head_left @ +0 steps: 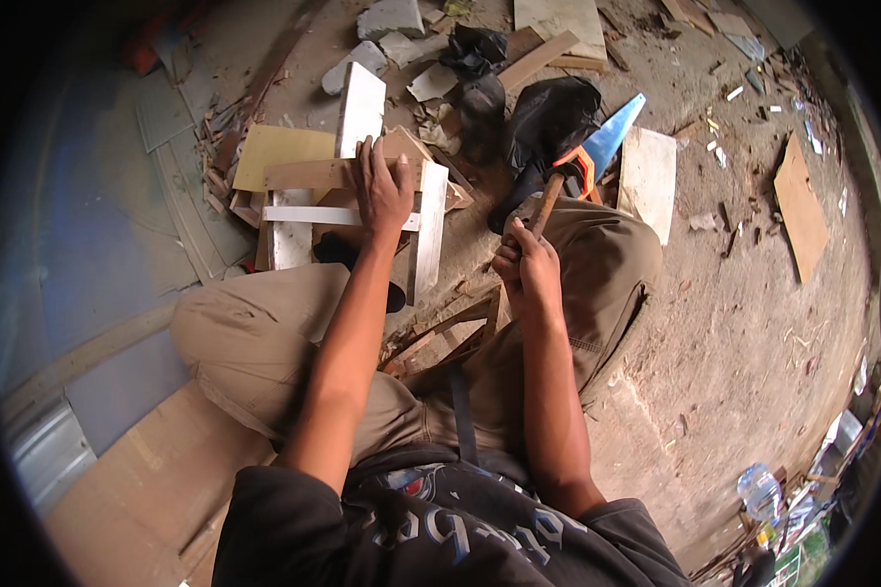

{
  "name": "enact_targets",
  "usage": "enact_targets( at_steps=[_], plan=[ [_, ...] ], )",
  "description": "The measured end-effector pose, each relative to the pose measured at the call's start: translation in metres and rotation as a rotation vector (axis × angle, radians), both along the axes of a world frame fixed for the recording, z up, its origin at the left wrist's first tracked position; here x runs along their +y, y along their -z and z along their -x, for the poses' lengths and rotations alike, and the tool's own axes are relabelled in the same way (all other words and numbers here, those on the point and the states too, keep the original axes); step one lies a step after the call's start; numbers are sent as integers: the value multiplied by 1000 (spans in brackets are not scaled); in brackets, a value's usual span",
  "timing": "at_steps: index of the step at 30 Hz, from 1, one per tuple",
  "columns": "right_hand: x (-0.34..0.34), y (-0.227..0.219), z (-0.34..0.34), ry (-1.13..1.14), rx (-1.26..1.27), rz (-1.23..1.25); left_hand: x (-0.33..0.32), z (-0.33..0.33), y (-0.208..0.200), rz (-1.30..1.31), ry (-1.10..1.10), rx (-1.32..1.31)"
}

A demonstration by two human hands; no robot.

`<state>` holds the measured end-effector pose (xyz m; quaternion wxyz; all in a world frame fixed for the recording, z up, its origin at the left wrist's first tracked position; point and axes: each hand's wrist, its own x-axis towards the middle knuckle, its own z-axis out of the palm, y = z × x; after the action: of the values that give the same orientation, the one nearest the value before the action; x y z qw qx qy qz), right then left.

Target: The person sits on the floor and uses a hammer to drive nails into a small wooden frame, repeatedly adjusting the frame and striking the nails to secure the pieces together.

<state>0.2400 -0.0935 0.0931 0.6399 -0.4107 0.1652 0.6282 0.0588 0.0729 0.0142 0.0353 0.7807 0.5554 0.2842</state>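
Observation:
Between my knees and the far boards stands a small wooden frame [428, 235] of white-painted legs and slats with a bare brown top rail [308, 174]. My left hand [382, 189] lies flat on that rail, fingers stretched out over it. Above my right thigh, my right hand [529, 259] is closed round a tool with a worn wooden handle [550, 201], which points up and away; its other end is hidden in my grip. Just beyond it lies a handsaw [612, 137] with a blue blade and an orange and black handle, partly hidden by my knee.
Black plastic bags [553, 112], a pale board [648, 181] and broken white pieces lie beyond the frame. A brown panel [801, 207] is at the far right, a plastic bottle [760, 492] at the lower right. Cardboard [152, 479] lies at my left.

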Motion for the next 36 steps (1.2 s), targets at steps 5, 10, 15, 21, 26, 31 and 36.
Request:
enact_targets(
  at_steps=[5, 10, 15, 21, 26, 31, 36],
  plan=[
    [12, 0, 4, 14, -26, 59, 4, 1, 0, 62, 54, 120],
    [23, 1, 1, -42, -207, 195, 3, 4, -4, 115, 49, 120],
    [45, 48, -13, 113, -628, 333, 2, 0, -13, 153, 51, 102],
    [56, 175, -63, 333, -759, 617, 6, 1, -12, 157, 59, 126],
    [75, 265, -94, 281, -754, 777, 9, -5, -15, 145, 52, 135],
    [112, 277, -102, -108, -1259, 1208, 9, -4, -12, 174, 45, 93],
    [139, 285, -93, -260, -1755, 633, 10, -1, -15, 185, 60, 140]
  ],
)
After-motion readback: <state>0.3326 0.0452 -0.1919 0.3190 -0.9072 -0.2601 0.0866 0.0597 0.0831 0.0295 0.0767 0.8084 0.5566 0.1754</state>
